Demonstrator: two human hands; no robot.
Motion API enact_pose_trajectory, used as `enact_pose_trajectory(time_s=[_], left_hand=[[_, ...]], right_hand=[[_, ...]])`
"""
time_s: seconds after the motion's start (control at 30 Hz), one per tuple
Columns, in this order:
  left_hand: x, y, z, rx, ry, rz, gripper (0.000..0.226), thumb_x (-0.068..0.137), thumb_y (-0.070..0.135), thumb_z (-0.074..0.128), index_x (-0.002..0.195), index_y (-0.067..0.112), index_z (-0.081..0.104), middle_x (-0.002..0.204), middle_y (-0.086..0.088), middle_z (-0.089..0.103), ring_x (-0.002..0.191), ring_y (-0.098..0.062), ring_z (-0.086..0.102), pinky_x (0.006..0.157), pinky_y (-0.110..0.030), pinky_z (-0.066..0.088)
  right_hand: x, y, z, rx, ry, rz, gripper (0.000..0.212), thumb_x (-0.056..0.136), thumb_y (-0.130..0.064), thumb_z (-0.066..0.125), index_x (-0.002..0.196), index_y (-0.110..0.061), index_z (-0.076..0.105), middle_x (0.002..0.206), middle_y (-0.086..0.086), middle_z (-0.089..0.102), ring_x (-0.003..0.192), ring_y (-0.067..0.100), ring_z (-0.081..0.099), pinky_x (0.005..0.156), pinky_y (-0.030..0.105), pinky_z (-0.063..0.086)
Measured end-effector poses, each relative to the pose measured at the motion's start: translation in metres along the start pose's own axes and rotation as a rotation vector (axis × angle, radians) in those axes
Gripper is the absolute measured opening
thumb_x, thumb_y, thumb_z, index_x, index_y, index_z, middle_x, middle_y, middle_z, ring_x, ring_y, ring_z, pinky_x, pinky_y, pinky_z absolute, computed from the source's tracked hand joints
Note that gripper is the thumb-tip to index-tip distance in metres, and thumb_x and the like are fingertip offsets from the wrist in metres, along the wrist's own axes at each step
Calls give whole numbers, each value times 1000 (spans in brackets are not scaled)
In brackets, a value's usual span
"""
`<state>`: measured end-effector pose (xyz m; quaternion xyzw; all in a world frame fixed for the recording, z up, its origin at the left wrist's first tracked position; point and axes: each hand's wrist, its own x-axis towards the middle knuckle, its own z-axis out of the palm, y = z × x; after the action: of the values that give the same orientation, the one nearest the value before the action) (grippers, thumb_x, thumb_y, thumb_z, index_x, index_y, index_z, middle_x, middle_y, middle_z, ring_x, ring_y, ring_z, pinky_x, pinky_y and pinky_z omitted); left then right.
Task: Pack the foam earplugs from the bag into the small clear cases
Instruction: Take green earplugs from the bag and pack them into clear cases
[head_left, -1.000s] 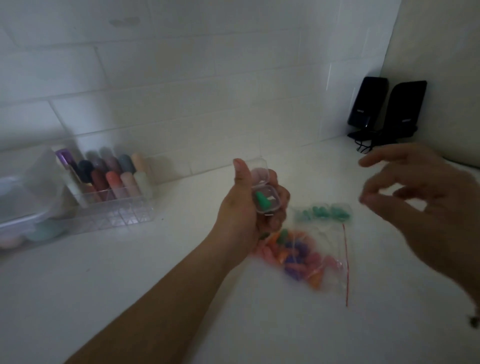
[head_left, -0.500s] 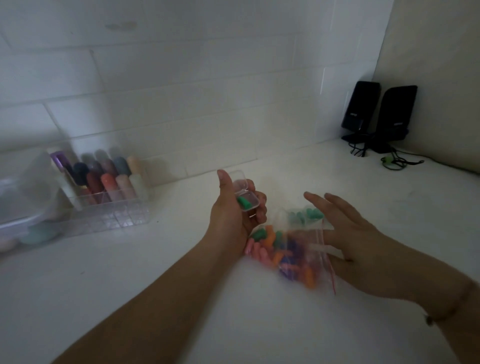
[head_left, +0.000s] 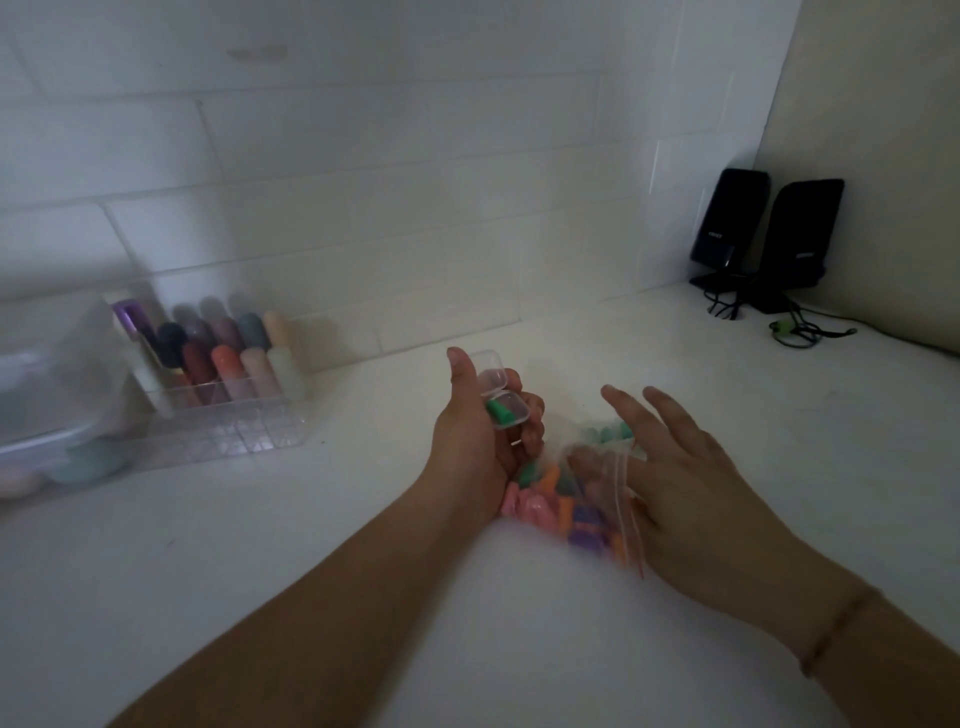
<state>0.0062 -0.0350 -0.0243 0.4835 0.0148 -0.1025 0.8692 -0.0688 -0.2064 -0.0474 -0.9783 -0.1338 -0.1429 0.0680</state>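
1. Compared with a second ago, the right hand (head_left: 691, 483) has dropped from up in the air down onto the bag (head_left: 576, 499), and the left hand (head_left: 483, 436) with the case has come lower too, so it's now right over the bag's left end.
2. The little clear case (head_left: 501, 400) sits in the left hand, lid flipped up, with a green earplug (head_left: 500, 413) already inside. Holding it that close to the bag probably keeps the trip for the next plug short.
3. Left grip: fingers curled under and around the case, thumb sticking up beside the lid. Firmly holding it.
4. Right hand: fingers straight and spread, not pinching anything I can see. They lie at the bag's open edge, looks like reaching in or pinning it down; can't tell which, it's blurry.
5. The bag lies flat on the white counter (head_left: 260, 545), stuffed with pink, orange, purple and green plugs.
6. Off to the left there's a clear organizer (head_left: 218, 415) of colourful tubes, and black speakers (head_left: 769, 239) sit in the far right corner.
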Motion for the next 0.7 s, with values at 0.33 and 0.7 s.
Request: enact_pose_trajectory(time_s=[0.33, 0.7], left_hand=[[0, -4, 0, 18, -29, 8, 63, 93, 70, 24, 76, 14, 50, 58, -10, 51, 43, -19, 41, 42, -19, 34], [-2, -6, 2, 26, -61, -7, 64, 92, 70, 24, 77, 14, 50, 58, -9, 50, 43, -19, 41, 43, -21, 33]], right_hand=[[9, -16, -10, 56, -14, 25, 53, 72, -68, 27, 104, -48, 64, 155, -3, 31, 144, 33, 20, 104, 49, 35], [13, -4, 4, 198, 68, 35, 56, 61, -71, 47, 98, -34, 68, 134, -5, 51, 133, 27, 38, 106, 50, 37]])
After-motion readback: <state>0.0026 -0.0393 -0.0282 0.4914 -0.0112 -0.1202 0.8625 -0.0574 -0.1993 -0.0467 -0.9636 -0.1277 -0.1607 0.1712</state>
